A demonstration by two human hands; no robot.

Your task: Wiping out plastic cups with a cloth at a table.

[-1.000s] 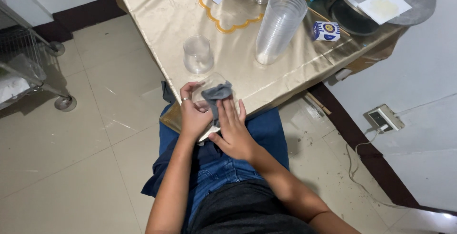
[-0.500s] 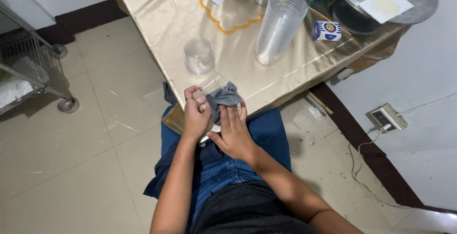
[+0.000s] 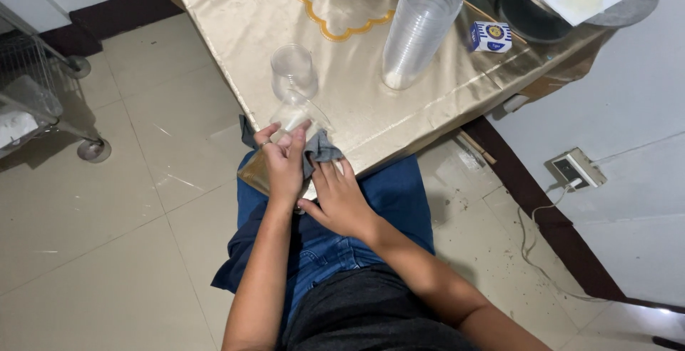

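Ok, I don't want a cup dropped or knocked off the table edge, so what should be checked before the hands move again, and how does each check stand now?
1. Left hand has a grip on the clear cup: ok, fingers wrap its lower end.
2. Right hand has the grey cloth: ok, cloth sits against its fingers.
3. Held cup is over the table, not the floor: ok, it lies at the near edge.
4. Upturned single cup is clear of the held one: cannot tell, they look very close.
5. Tall cup stack stands apart: ok.
6. Held cup is clean: cannot tell.
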